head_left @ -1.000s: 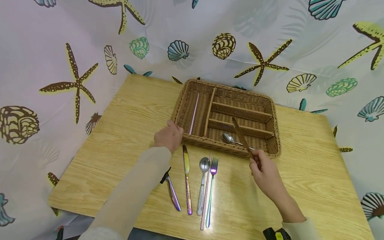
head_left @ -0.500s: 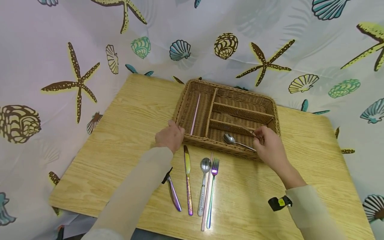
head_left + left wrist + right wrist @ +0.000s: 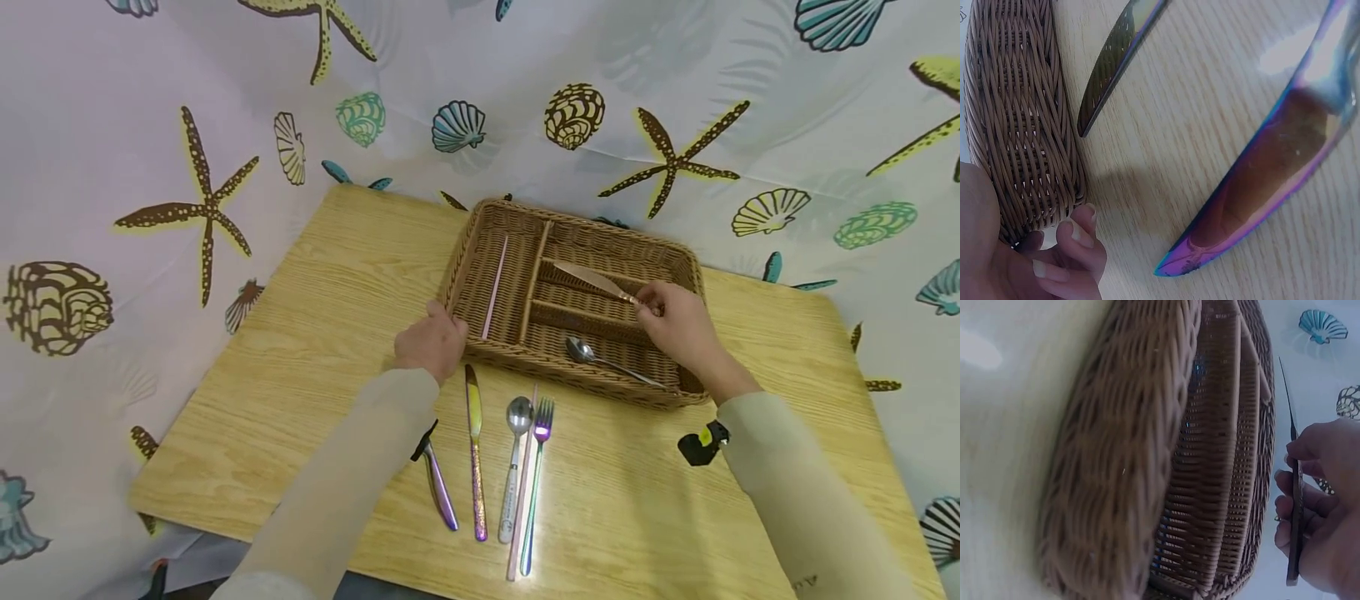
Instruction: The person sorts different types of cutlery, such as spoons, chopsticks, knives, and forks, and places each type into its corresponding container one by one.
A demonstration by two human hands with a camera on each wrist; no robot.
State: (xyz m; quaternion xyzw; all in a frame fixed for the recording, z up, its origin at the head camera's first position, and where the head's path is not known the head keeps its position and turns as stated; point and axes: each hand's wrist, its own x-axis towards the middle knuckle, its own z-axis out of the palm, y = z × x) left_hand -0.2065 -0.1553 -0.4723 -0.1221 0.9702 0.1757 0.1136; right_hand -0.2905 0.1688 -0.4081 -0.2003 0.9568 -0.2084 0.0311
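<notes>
A wicker cutlery basket stands at the back of the table. My left hand grips its front left corner; in the left wrist view the fingers curl at the basket's lower edge. My right hand pinches a table knife by its handle, blade pointing left, above the middle right-hand compartment. Seen from the right wrist, the knife is raised clear of the basket rim. A metal spoon lies in the front compartment, and a pink chopstick in the long left one.
On the wooden table before the basket lie a rainbow knife, a spoon with a pale handle, another pink chopstick and a fork. Another knife is partly hidden by my left forearm. Patterned cloth hangs behind.
My right hand has carried the knife from the basket's front edge back over the middle compartment. The blade has turned to point more leftward. The left hand keeps its hold on the corner.
</notes>
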